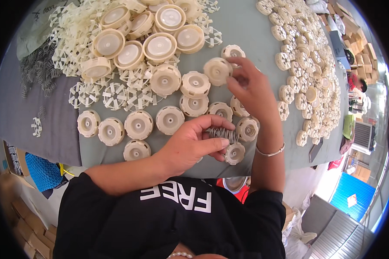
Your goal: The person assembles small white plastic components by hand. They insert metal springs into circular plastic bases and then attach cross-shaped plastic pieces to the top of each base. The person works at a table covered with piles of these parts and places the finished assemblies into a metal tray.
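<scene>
Left fingers: the left hand (181, 144) pinches several metal springs (221, 134) side by side between thumb and forefinger.
Right fingers: the right hand (251, 86) grips a blurred cream cap (218, 71) by its rim, beyond the left fingertips.
Sprung cap: one round cap (248, 129), just right of the left fingertips, shows a coil inside.
Hubbed caps: others (170, 120) lie beyond the left knuckles, each with a small central hub.
Spring pinch: probably best kept light, since hard squeezing could tangle the coils; freeing one at a time seems wise.
Cap grip: rim only, held level, leaving the hub clear.
Seating: a coil likely sits best upright, squarely around the hub.
</scene>
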`<state>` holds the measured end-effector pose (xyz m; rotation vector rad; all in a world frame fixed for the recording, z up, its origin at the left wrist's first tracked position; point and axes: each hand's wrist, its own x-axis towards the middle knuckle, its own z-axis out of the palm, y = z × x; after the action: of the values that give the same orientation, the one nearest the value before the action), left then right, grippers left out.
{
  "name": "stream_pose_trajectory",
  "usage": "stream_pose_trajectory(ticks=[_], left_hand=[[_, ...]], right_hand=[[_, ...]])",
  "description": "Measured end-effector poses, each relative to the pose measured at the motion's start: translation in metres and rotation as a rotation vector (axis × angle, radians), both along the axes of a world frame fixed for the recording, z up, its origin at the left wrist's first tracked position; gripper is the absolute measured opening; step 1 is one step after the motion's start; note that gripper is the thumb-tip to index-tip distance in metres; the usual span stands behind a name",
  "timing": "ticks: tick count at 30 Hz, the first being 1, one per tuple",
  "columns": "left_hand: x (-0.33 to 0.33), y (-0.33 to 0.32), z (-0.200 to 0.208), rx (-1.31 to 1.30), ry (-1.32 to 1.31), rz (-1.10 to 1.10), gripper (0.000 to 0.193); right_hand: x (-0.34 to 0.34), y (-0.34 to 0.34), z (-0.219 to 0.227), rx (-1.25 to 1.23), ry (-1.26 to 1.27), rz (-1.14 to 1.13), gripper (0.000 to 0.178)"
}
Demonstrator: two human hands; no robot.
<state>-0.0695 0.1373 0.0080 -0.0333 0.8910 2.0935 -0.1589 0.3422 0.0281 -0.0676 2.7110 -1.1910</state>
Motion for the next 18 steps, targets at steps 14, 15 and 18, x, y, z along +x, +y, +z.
stream_pose_trajectory(ticks=[14, 15, 18], left_hand=[[0.002, 0.000, 0.002, 0.000, -0.001, -0.026, 0.032], [0.003, 0.000, 0.002, 0.011, -0.003, -0.018, 0.032], [0.001, 0.001, 0.001, 0.000, 0.026, 0.121, 0.032]], right_hand=[[-0.015, -0.032, -0.020, 0.272, 0.430, 0.321, 0.034], [-0.016, -0.028, -0.017, 0.278, 0.396, 0.335, 0.034], [-0.011, -0.014, -0.001, 0.124, 0.372, 0.331, 0.029]])
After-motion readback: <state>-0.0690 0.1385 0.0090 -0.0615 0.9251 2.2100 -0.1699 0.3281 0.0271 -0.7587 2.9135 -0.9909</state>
